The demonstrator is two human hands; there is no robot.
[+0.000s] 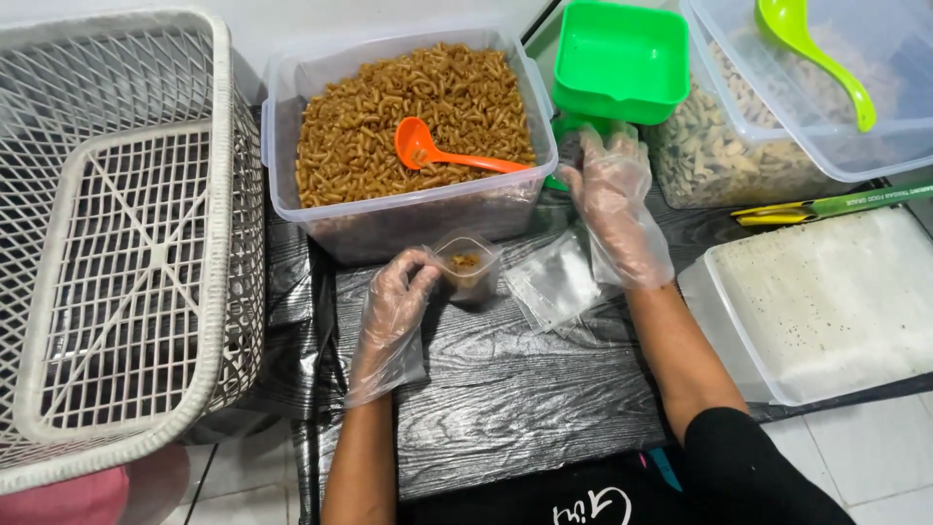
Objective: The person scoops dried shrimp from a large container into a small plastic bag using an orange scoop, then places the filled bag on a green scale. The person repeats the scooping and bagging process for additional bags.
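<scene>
Pinching a small clear plastic pouch (468, 264) with a few brown pieces inside, gloved left hand (397, 301) clamped on its rim, just before the big clear tub of brown curled pasta snacks (413, 117). Reaching toward the orange plastic scoop (442, 154) lying in that tub, gloved right hand (614, 199) with fingers loosely apart, holding nothing.

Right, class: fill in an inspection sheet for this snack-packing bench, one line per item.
Surface: dark wood-grain table.
Job's things: small clear bag with a few brown pieces; clear tub of brown macaroni snack with orange scoop; stack of clear bags.
Clutter: white basket, green tray, second tub with green scoop, white lid.
Hands: gloved; left hand holds the small bag, right hand reaches towards the tub.
Cables: nothing seen.
Surroundings: white tiled floor.
</scene>
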